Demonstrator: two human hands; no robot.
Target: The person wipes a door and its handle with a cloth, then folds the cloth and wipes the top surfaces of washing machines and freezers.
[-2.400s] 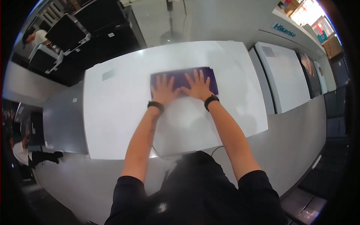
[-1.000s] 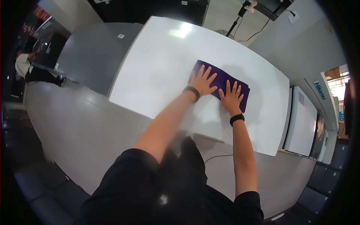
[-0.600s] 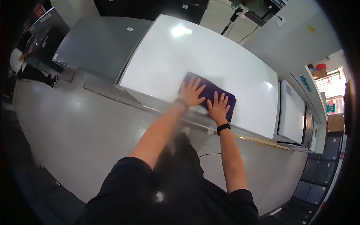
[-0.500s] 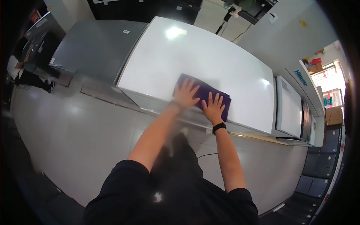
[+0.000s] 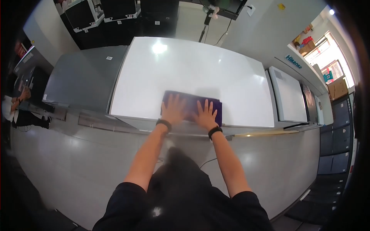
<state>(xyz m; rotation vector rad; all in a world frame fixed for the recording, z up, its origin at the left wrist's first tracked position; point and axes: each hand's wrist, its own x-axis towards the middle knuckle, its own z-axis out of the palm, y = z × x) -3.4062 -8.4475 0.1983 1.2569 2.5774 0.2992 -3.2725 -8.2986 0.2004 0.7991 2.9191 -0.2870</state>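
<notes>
A folded purple cloth [image 5: 193, 98] lies at the near edge of a large white glossy top [image 5: 185, 69]. My left hand [image 5: 174, 109] rests on the left part of the cloth, fingers spread, somewhat smeared by motion. On the right part lies my right hand [image 5: 206, 115], palm down with its fingers apart. The two hands are close together and cover much of the cloth's near side. Dark bands circle both wrists.
A dark grey appliance top [image 5: 83, 77] adjoins on the left. Further right stands a smaller white-topped unit [image 5: 287, 94]. A person [image 5: 23, 109] is at the far left. A tripod stand [image 5: 206, 25] rises behind, and stacked dark boxes [image 5: 333, 142] line the right.
My view has turned and levelled, showing more of the back. The cloth and both hands have shifted slightly left along the white top. My hands are nearer each other.
</notes>
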